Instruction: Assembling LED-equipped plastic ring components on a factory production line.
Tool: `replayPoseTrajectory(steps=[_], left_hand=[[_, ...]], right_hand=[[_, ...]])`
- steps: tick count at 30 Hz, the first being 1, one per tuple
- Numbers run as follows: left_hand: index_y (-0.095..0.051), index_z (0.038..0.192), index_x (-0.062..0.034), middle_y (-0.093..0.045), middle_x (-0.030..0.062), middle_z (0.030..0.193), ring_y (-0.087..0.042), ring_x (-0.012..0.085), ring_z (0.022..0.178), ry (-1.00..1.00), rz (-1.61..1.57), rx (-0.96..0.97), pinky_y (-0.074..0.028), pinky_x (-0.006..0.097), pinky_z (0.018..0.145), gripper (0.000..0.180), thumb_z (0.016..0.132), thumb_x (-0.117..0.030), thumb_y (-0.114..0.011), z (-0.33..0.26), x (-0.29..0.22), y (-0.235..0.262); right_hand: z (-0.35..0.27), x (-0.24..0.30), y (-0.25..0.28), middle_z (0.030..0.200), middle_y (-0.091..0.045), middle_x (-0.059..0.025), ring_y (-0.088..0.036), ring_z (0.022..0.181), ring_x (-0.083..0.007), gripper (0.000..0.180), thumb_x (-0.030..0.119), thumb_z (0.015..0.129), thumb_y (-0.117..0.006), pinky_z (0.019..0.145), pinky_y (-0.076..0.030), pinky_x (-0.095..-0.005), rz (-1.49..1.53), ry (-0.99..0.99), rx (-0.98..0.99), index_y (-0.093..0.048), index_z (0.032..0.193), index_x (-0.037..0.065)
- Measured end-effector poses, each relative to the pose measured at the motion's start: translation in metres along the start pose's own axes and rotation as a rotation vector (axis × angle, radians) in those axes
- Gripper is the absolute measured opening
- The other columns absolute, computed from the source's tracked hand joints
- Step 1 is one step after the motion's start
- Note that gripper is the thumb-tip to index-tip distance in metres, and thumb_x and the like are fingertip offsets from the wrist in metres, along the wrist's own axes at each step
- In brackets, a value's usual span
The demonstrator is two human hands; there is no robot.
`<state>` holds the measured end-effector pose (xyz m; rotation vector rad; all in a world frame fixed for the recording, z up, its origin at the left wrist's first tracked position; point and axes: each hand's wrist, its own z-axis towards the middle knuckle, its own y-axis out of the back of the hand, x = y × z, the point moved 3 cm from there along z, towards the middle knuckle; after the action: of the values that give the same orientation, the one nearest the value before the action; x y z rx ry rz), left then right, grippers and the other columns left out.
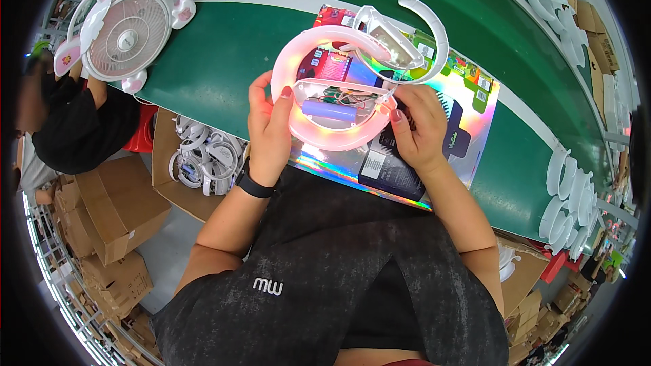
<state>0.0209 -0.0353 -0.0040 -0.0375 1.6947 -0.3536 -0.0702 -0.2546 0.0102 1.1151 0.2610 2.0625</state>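
A ring-shaped lamp housing (pixel 338 141), glowing pink-white, is held above the table in front of me. In its lower half an exposed compartment shows a purple-blue cylindrical battery (pixel 329 110) and several thin wires. My left hand (pixel 268 132) grips the ring's left side, thumb on the front. My right hand (pixel 423 125) has its fingers closed at the ring's right edge, beside the compartment; whether they also pinch a wire I cannot tell. Just beyond the ring, a white curved shell (pixel 434 30) with a panel part lies on a shiny printed sheet (pixel 478 152).
A white fan with rabbit ears (pixel 127 41) stands at the left on the green table (pixel 217 47). Beneath the table edge, a carton (pixel 163 152) holds white ring parts. White curved pieces (pixel 569 196) line the right side. Another person (pixel 81 122) sits at far left.
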Motion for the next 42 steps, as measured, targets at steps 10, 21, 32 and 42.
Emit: replayPoseTrajectory(steps=[10, 21, 32, 42], left_hand=[[-0.034, 0.133, 0.0007, -0.065, 0.0126, 0.106, -0.061, 0.0108, 0.094, -0.072, 0.055, 0.043, -0.048, 0.024, 0.081, 0.041, 0.099, -0.014, -0.054, -0.008, 0.003, -0.006], [-0.035, 0.133, 0.0005, -0.066, 0.0116, 0.102, -0.063, 0.0109, 0.089, -0.028, 0.118, 0.125, -0.048, 0.024, 0.079, 0.045, 0.096, -0.010, -0.059, 0.002, 0.001, -0.012], [-0.048, 0.124, -0.0078, -0.064, 0.0126, 0.083, -0.064, 0.0237, 0.072, -0.112, 0.385, 0.130, -0.051, 0.032, 0.067, 0.051, 0.084, -0.031, -0.071, 0.004, 0.017, -0.021], [-0.044, 0.131, -0.0069, -0.066, 0.0136, 0.091, -0.065, 0.0217, 0.074, -0.047, 0.621, 0.161, -0.049, 0.035, 0.063, 0.060, 0.086, -0.038, -0.069, -0.002, -0.019, -0.006]], right_hand=[[-0.021, -0.017, -0.013, 0.079, -0.065, -0.0042, -0.060, 0.063, -0.0061, 0.040, -0.002, 0.080, -0.061, 0.059, -0.048, -0.0193, 0.575, -0.355, 0.107, -0.059, 0.120, -0.004], [-0.020, -0.030, -0.015, 0.084, -0.067, -0.0012, -0.057, 0.069, -0.0010, 0.031, -0.003, 0.084, -0.059, 0.059, -0.043, -0.0163, 0.579, -0.520, 0.099, -0.061, 0.115, -0.001], [-0.033, -0.057, 0.005, 0.109, -0.066, -0.0104, -0.062, 0.099, -0.0172, 0.030, 0.012, 0.087, -0.056, 0.089, -0.048, -0.0294, 0.685, -0.643, 0.082, -0.060, 0.113, -0.003], [-0.024, -0.055, -0.014, 0.103, -0.066, -0.0081, -0.063, 0.091, -0.0125, 0.027, 0.008, 0.090, -0.056, 0.082, -0.047, -0.0232, 0.883, -0.686, 0.152, -0.056, 0.114, -0.003]])
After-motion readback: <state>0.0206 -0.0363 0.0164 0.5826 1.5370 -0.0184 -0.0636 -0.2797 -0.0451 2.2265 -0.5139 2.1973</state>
